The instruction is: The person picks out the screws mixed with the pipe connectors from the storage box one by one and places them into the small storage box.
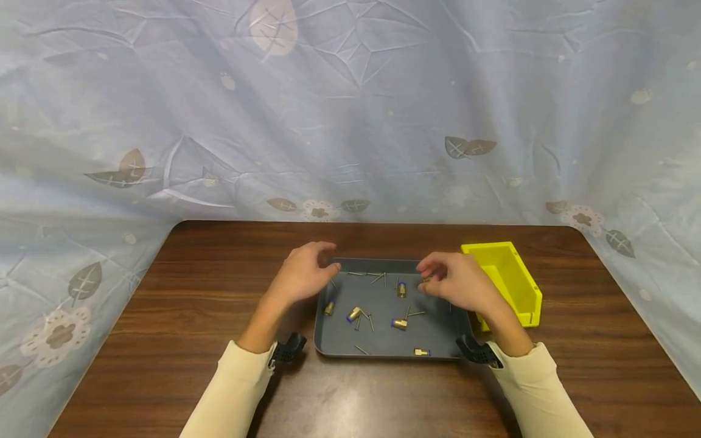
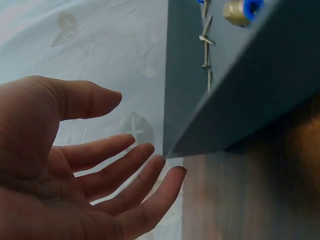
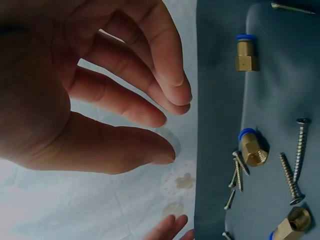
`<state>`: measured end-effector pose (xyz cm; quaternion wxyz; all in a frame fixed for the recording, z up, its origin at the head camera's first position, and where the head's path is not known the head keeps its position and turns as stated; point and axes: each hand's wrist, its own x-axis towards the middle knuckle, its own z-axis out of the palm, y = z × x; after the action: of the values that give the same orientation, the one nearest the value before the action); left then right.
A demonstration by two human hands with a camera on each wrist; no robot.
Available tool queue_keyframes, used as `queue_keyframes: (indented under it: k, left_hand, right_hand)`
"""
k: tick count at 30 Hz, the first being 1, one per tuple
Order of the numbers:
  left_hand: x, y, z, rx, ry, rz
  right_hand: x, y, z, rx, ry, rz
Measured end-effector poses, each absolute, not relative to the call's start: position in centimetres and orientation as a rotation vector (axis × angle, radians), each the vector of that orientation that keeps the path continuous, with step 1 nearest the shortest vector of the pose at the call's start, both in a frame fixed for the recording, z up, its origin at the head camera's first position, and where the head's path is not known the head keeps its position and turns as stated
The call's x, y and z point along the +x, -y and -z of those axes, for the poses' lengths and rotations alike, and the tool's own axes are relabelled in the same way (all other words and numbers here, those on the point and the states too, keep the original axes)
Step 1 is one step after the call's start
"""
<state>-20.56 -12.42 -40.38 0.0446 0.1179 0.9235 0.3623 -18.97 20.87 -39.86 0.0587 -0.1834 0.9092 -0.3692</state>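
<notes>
A grey tray (image 1: 383, 342) holds several brass push-in fittings with blue rings, among them one near its middle (image 1: 402, 290), and several loose screws (image 1: 361, 350). My left hand (image 1: 306, 272) hovers at the tray's far left corner. Its fingers (image 2: 117, 170) are spread and relaxed, with the thumb apart from them and nothing held. Above the tray's right side is my right hand (image 1: 459, 280), fingers bent loosely and thumb apart from the fingertips. Nothing shows between them in the right wrist view, where a fitting (image 3: 252, 147) and screws (image 3: 299, 150) lie beyond the hand.
A yellow open bin (image 1: 501, 274) stands just right of the tray, partly behind my right hand and forearm. Both sit on a brown wooden table (image 1: 219, 292). A patterned cloth (image 1: 350, 121) hangs behind the table and along its sides.
</notes>
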Motion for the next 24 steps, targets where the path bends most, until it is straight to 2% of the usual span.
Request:
queue_keyframes:
  k: [24]
  left_hand:
    - [-21.9, 14.5, 42.9, 0.358, -2.663, -1.268]
  right_hand:
    - [-19.7, -21.1, 41.6, -0.642, -2.573, 0.937]
